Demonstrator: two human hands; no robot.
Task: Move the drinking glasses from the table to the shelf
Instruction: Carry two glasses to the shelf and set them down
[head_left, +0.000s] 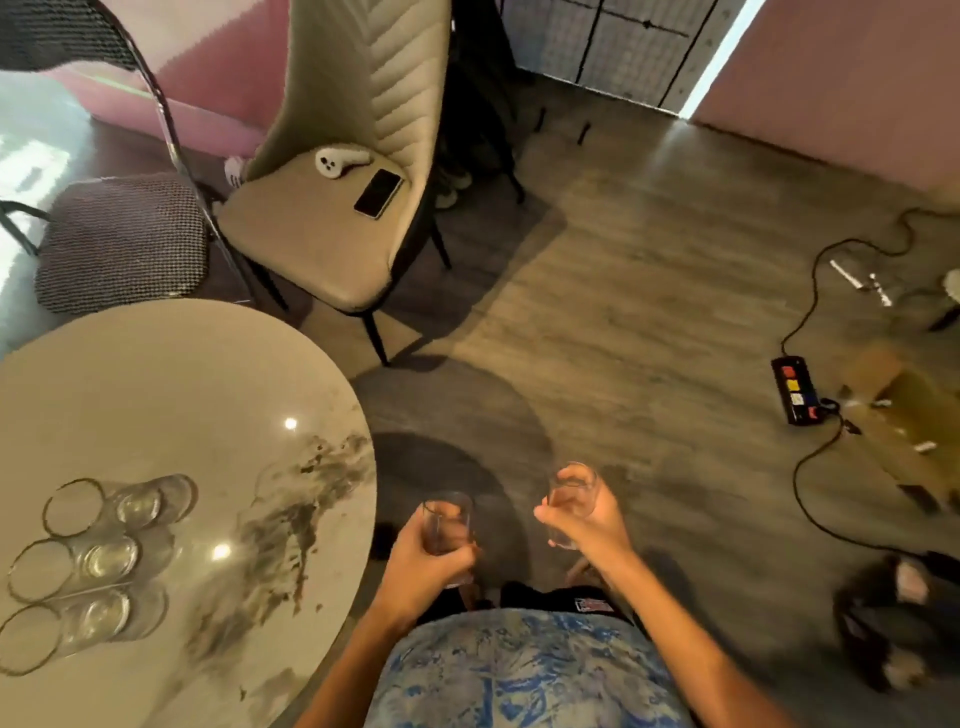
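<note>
Carrying one clear drinking glass (447, 525) in the left hand (421, 564) and another (571, 499) in the right hand (584, 519), the person stands beside the round marble table (218, 395), where apparently three gold-rimmed glasses (98, 556) remain, no shelf visible.

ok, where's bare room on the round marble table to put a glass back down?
The round marble table is bare across its far half, toward the beige chair, and along its right edge by the dark veining. Crowded only at the near left, where three gold-rimmed clear glasses stand in a column. Both hands, left hand and right hand, hold a glass.
</note>
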